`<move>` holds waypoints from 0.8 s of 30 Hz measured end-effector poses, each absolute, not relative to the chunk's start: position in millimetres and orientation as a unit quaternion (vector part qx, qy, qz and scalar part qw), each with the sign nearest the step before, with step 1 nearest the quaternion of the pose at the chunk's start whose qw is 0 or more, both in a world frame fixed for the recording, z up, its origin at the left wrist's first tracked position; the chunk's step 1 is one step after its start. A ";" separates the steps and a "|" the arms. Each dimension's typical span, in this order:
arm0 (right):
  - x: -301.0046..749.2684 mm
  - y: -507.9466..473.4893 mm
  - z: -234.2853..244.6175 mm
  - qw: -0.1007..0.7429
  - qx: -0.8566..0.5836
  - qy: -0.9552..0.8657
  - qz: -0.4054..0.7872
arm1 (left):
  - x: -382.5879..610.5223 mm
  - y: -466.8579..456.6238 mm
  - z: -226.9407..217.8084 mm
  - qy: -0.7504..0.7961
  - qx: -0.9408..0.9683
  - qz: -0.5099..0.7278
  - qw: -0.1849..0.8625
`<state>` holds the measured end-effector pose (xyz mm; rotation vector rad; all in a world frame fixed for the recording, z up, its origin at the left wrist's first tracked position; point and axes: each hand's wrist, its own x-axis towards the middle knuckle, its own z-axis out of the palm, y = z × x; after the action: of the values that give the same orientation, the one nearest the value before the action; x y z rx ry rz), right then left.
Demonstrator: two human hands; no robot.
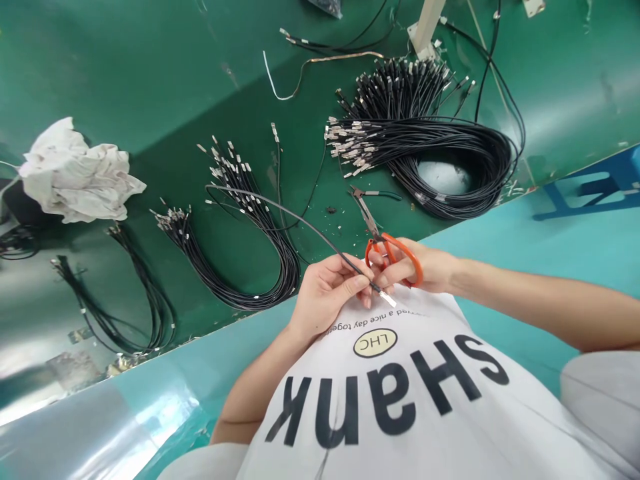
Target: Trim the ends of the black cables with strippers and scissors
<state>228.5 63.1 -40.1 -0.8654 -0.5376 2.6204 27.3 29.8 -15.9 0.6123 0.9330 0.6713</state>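
Observation:
My left hand (327,293) pinches a thin black cable (300,221) just behind its metal connector tip (386,296), close to my chest. The cable arcs up and left over the green table (150,87). My right hand (417,267) has its fingers through the orange handles of a pair of scissors (385,248), whose blades point up and away over the table edge. Its fingertips also touch the cable near the connector. Both hands sit together above my white printed shirt.
A large coil of black cables (450,160) with metal ends lies at the back right. Smaller cable bundles (250,227) (125,300) lie in the middle and left. A crumpled white cloth (75,173) sits far left. Small pliers (373,195) lie near the scissors. A blue stool (600,187) stands right.

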 end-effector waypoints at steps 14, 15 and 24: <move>234.4 63.9 -4.9 0.275 -0.437 -0.618 0.593 | 36.2 36.0 -9.8 0.536 0.367 0.297 0.699; 233.7 62.9 -6.4 0.275 -0.436 -0.609 0.603 | 37.1 36.6 -8.7 0.539 0.360 0.292 0.703; 228.6 55.9 -14.6 0.294 -0.446 -0.555 0.638 | 38.4 37.5 -3.3 0.552 0.341 0.278 0.709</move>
<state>228.6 55.9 -14.6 -1.1863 -1.4770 1.6979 38.4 37.5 -3.3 0.7569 1.2246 0.6173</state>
